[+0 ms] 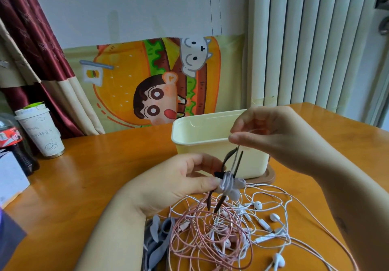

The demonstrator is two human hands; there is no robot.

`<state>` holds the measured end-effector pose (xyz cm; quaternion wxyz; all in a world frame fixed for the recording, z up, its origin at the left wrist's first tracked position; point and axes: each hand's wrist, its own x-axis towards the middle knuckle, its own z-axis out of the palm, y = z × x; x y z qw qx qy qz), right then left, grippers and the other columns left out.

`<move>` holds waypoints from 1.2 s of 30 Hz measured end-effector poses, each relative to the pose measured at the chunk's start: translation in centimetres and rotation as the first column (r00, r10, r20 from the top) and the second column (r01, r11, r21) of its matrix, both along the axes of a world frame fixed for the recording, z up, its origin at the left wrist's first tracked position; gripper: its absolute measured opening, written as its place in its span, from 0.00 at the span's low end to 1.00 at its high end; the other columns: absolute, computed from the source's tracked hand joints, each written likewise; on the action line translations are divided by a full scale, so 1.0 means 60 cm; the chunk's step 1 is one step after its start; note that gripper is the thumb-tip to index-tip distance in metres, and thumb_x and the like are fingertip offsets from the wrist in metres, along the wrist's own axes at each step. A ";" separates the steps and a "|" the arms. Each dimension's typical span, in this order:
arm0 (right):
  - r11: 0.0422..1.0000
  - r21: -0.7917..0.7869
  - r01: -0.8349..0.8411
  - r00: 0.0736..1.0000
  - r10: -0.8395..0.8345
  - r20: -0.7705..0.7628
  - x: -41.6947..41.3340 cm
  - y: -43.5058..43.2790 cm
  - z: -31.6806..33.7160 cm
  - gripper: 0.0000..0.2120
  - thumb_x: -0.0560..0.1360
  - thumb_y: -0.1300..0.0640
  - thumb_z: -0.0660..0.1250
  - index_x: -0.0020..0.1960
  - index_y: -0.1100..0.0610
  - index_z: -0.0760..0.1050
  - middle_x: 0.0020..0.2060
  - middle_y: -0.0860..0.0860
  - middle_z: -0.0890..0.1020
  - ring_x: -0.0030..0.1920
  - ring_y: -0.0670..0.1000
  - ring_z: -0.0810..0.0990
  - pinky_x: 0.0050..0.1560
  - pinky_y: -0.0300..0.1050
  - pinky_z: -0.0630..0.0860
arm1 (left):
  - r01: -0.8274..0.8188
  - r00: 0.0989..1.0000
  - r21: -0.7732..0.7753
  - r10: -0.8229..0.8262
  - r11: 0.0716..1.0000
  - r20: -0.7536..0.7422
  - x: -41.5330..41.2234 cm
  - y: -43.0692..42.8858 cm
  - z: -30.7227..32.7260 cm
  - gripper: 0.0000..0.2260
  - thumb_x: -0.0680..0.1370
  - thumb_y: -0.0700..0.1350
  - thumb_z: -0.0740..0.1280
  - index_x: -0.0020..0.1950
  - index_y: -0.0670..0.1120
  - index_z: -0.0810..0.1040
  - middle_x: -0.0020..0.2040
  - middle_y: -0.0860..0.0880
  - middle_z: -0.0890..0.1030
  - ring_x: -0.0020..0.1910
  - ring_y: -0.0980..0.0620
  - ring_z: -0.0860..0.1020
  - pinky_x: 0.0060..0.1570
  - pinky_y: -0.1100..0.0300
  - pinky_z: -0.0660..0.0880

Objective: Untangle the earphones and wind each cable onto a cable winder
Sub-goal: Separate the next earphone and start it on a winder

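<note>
The left hand (185, 178) pinches a winder (226, 183) just in front of the tub (210, 131). The right hand (271, 131) pinches a white cable (234, 161) above it. Winding is under way. Next, loop more cable round. Tangled earphones (231, 228) wait below.

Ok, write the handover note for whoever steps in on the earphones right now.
Left hand: grip shut on the dark cable winder, part-wound with white cable.
Right hand: grip pinching that cable's free end, pulled up taut.
Cream box stands behind the hands; grey spare winders lie lower left on the table.
Done: one cable mostly wound.
Left: finish it, then untangle the pink and white earphones piled in front.
</note>
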<state>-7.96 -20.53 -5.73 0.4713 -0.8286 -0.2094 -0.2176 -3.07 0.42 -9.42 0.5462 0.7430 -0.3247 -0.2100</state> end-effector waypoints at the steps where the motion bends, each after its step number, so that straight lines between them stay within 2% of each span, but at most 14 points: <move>1: 0.995 0.090 -0.050 0.998 0.052 -0.028 0.006 -0.003 -0.004 0.14 0.62 0.45 0.71 0.40 0.55 0.80 0.35 0.48 0.83 0.38 0.45 0.81 0.42 0.36 0.78 | 0.032 0.999 -0.016 -0.032 0.999 0.000 0.000 -0.001 -0.001 0.13 0.73 0.46 0.74 0.57 0.48 0.79 0.56 0.46 0.83 0.58 0.44 0.81 0.62 0.47 0.75; 5: 0.890 0.426 -0.160 0.960 0.240 -0.142 0.036 -0.002 -0.036 0.17 0.60 0.41 0.78 0.38 0.53 0.82 0.36 0.56 0.79 0.39 0.54 0.76 0.43 0.41 0.77 | 0.143 0.973 -0.328 -0.194 0.934 -0.127 -0.002 -0.007 0.004 0.16 0.69 0.46 0.76 0.56 0.49 0.84 0.55 0.46 0.84 0.54 0.46 0.83 0.54 0.53 0.79; 7: 0.829 0.541 -0.144 0.934 0.295 -0.203 0.047 0.014 -0.052 0.16 0.60 0.44 0.79 0.38 0.54 0.82 0.38 0.60 0.78 0.40 0.56 0.75 0.43 0.42 0.77 | 0.087 0.965 -0.469 -0.190 0.879 -0.178 0.002 -0.012 0.006 0.18 0.66 0.48 0.79 0.55 0.47 0.85 0.54 0.46 0.84 0.53 0.48 0.83 0.53 0.54 0.79; 9: 0.823 0.560 -0.098 0.918 0.292 -0.269 0.049 0.037 -0.065 0.15 0.68 0.51 0.74 0.45 0.63 0.81 0.39 0.60 0.79 0.40 0.55 0.75 0.45 0.45 0.76 | -0.022 0.947 -0.560 -0.163 0.828 -0.278 0.008 -0.018 0.006 0.22 0.62 0.47 0.81 0.55 0.45 0.85 0.54 0.46 0.84 0.52 0.49 0.83 0.52 0.55 0.80; 11: 0.879 0.474 -0.058 0.914 0.237 -0.329 0.050 0.054 -0.074 0.14 0.76 0.56 0.66 0.48 0.68 0.77 0.35 0.55 0.79 0.37 0.51 0.75 0.45 0.45 0.76 | -0.180 0.918 -0.587 -0.080 0.789 -0.388 0.009 -0.022 0.010 0.21 0.63 0.46 0.79 0.55 0.44 0.84 0.50 0.46 0.85 0.47 0.51 0.84 0.47 0.58 0.79; 13: 0.941 0.337 -0.011 0.921 0.141 -0.363 0.046 0.063 -0.073 0.12 0.79 0.55 0.62 0.43 0.60 0.79 0.32 0.49 0.79 0.35 0.47 0.76 0.45 0.46 0.79 | -0.332 0.901 -0.557 0.080 0.761 -0.427 0.009 -0.024 0.014 0.10 0.66 0.44 0.70 0.44 0.48 0.87 0.42 0.50 0.85 0.40 0.56 0.83 0.43 0.62 0.75; 15: 0.979 0.200 0.029 0.933 0.046 -0.358 0.039 0.065 -0.066 0.12 0.79 0.53 0.61 0.41 0.54 0.79 0.30 0.46 0.78 0.34 0.45 0.76 0.45 0.43 0.80 | -0.420 0.879 -0.547 0.173 0.724 -0.445 0.008 -0.026 0.019 0.09 0.67 0.43 0.66 0.38 0.50 0.87 0.38 0.52 0.85 0.37 0.58 0.81 0.43 0.62 0.70; 18: 0.999 -0.006 0.038 0.951 -0.038 -0.308 0.026 0.064 -0.054 0.10 0.79 0.52 0.62 0.46 0.52 0.81 0.33 0.45 0.79 0.35 0.44 0.78 0.42 0.37 0.79 | -0.526 0.829 -0.551 0.245 0.647 -0.503 0.011 -0.020 0.019 0.09 0.67 0.42 0.67 0.45 0.48 0.82 0.37 0.52 0.84 0.41 0.56 0.77 0.46 0.60 0.69; 21: 0.981 -0.188 0.053 0.970 -0.095 -0.223 0.012 0.069 -0.045 0.09 0.78 0.51 0.63 0.49 0.51 0.82 0.34 0.42 0.79 0.40 0.42 0.78 0.42 0.33 0.75 | -0.586 0.796 -0.519 0.322 0.623 -0.512 0.012 -0.020 0.017 0.05 0.74 0.41 0.66 0.47 0.48 0.80 0.36 0.53 0.84 0.41 0.57 0.77 0.47 0.60 0.68; 25: 0.945 -0.303 0.125 0.983 -0.159 -0.092 0.000 0.073 -0.033 0.09 0.78 0.51 0.63 0.51 0.51 0.82 0.37 0.37 0.79 0.42 0.38 0.77 0.43 0.30 0.72 | -0.600 0.799 -0.446 0.463 0.665 -0.384 0.018 -0.019 0.005 0.07 0.78 0.40 0.65 0.50 0.49 0.80 0.42 0.53 0.84 0.43 0.57 0.78 0.46 0.60 0.69; 28: 0.929 -0.315 0.196 0.978 -0.208 -0.005 -0.005 0.065 -0.020 0.10 0.77 0.50 0.63 0.50 0.51 0.82 0.34 0.35 0.75 0.40 0.32 0.75 0.42 0.25 0.69 | -0.552 0.833 -0.348 0.518 0.758 -0.192 0.016 -0.017 -0.001 0.07 0.78 0.40 0.66 0.53 0.50 0.80 0.45 0.55 0.85 0.46 0.58 0.80 0.47 0.60 0.70; 30: 0.920 -0.303 0.251 0.968 -0.248 0.049 -0.008 0.057 -0.010 0.10 0.76 0.49 0.62 0.49 0.50 0.81 0.34 0.33 0.73 0.39 0.33 0.75 0.43 0.25 0.69 | -0.513 0.856 -0.296 0.506 0.806 -0.105 0.013 -0.017 -0.003 0.07 0.78 0.41 0.67 0.53 0.51 0.79 0.47 0.55 0.85 0.46 0.60 0.80 0.46 0.62 0.71; 32: 0.914 -0.282 0.292 0.956 -0.275 0.100 -0.008 0.051 -0.005 0.12 0.74 0.47 0.61 0.47 0.49 0.82 0.35 0.33 0.74 0.41 0.35 0.76 0.44 0.28 0.72 | -0.473 0.878 -0.248 0.476 0.845 -0.054 0.010 -0.018 -0.002 0.07 0.76 0.42 0.69 0.53 0.52 0.79 0.47 0.55 0.85 0.46 0.61 0.81 0.48 0.62 0.71; 36: 0.908 -0.224 0.353 0.932 -0.320 0.171 -0.006 0.042 -0.004 0.15 0.69 0.42 0.60 0.43 0.49 0.81 0.38 0.37 0.78 0.44 0.42 0.77 0.46 0.45 0.76 | -0.361 0.930 -0.118 0.367 0.925 0.033 0.000 -0.023 0.002 0.09 0.73 0.46 0.71 0.53 0.53 0.80 0.49 0.56 0.85 0.51 0.59 0.81 0.58 0.58 0.72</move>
